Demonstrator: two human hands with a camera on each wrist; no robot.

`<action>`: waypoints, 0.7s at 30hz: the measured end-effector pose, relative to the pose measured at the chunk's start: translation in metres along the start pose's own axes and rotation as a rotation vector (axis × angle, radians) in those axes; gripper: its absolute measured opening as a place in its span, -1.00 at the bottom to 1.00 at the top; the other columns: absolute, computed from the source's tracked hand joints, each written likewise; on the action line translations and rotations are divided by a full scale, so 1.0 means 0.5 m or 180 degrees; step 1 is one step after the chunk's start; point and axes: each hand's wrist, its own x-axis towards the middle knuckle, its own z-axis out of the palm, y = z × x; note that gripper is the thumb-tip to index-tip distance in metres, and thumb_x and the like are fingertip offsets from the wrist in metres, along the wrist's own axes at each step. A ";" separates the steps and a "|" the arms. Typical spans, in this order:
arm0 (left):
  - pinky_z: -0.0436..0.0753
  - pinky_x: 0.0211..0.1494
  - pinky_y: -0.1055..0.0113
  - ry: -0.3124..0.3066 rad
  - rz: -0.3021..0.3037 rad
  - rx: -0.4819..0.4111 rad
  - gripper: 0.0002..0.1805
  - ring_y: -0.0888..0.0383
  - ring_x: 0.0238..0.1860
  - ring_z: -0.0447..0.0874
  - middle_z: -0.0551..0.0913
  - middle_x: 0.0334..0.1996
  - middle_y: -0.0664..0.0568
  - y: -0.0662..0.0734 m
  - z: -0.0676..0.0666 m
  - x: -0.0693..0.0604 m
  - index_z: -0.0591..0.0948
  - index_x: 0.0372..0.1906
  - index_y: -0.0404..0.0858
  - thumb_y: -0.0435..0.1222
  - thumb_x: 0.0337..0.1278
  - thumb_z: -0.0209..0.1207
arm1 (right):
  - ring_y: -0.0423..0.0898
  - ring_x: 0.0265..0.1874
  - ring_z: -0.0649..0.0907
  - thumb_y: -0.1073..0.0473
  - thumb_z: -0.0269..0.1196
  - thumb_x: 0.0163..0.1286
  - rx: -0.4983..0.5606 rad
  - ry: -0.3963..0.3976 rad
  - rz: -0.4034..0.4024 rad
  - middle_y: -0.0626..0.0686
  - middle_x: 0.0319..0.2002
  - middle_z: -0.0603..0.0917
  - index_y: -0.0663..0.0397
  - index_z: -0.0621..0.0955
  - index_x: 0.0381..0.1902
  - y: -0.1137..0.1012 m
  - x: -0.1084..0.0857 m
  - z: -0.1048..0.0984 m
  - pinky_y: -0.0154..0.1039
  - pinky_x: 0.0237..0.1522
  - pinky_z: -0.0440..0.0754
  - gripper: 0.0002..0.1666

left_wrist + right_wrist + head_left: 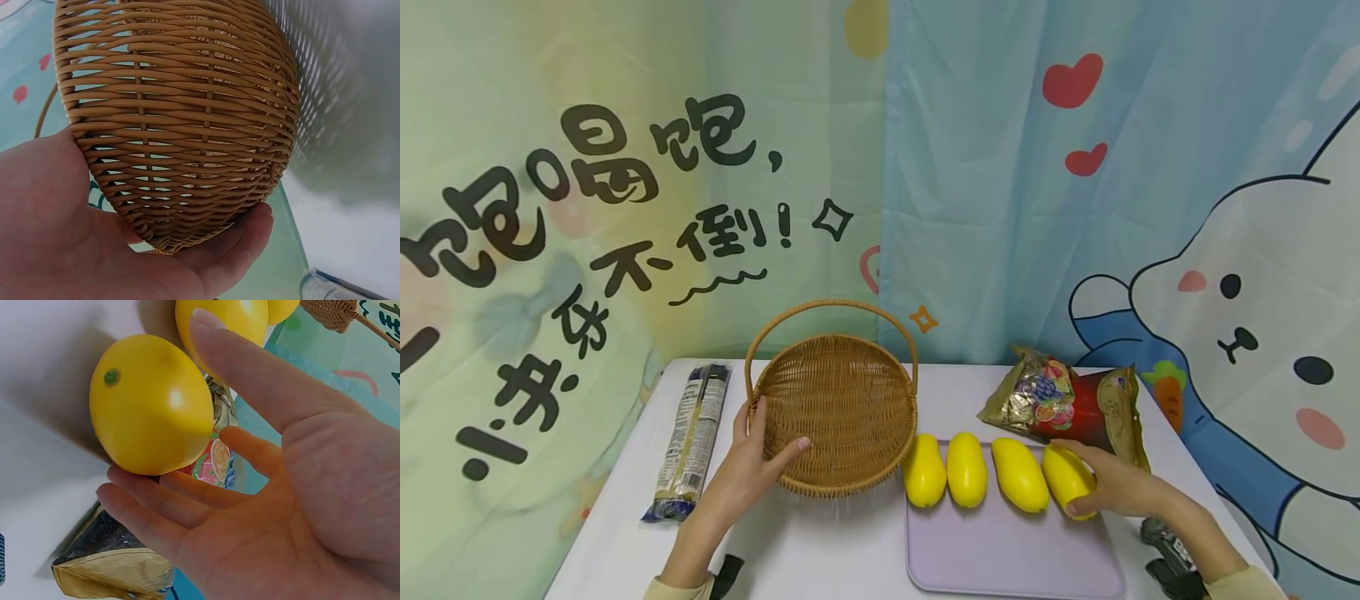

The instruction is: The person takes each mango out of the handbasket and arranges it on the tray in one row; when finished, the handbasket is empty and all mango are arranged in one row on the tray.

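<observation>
A brown wicker basket [838, 408] with a tall arched handle is tilted so its inside faces me. My left hand [751, 467] grips its left side, thumb in front; the left wrist view shows the fingers curled round the woven wall [206, 119]. Several smooth yellow mangoes lie in a row along the far part of a pale purple tray [1000, 554]. At the rightmost mango [1066, 477] is my right hand [1120, 482]. In the right wrist view, its fingers reach beside that mango [150, 403], while the thumb stands apart from it.
Behind the tray, a red and gold foil bag [1067, 400] lies on the white table. A long packet [688, 442] lies at the table's left side. Near the right forearm is a dark object [1168, 546], partly hidden. Printed curtains [970, 183] hang behind the table.
</observation>
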 end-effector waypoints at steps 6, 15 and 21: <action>0.57 0.25 -0.20 0.0037 0.0019 0.0001 0.21 -0.45 0.33 0.43 -0.43 0.62 -0.27 -0.001 -0.003 -0.002 -0.26 0.66 -0.20 0.38 0.26 0.06 | 0.34 0.17 0.49 -0.07 0.58 0.07 -0.0053 0.0027 0.0013 0.44 0.30 0.44 0.30 0.29 0.47 -0.001 0.004 -0.006 0.47 0.17 0.46 0.16; 0.66 0.09 -0.20 0.0268 0.0166 0.0289 0.17 -0.48 0.28 0.48 -0.40 0.61 -0.34 0.009 -0.010 -0.006 -0.18 0.66 -0.23 0.37 0.28 0.04 | 0.40 0.19 0.48 -0.09 0.57 0.09 -0.0155 0.0076 0.0016 0.48 0.31 0.43 0.31 0.29 0.47 -0.008 0.006 -0.016 0.45 0.13 0.51 0.15; 0.57 0.09 -0.39 0.0646 0.0406 0.0841 0.14 -0.59 0.19 0.48 -0.23 0.60 -0.43 0.035 -0.015 -0.022 -0.11 0.65 -0.26 0.35 0.29 0.05 | 0.48 0.27 0.42 -0.15 0.49 0.20 -0.0209 0.0159 -0.0103 0.50 0.37 0.36 0.33 0.28 0.48 -0.026 0.003 -0.031 0.45 0.14 0.51 0.10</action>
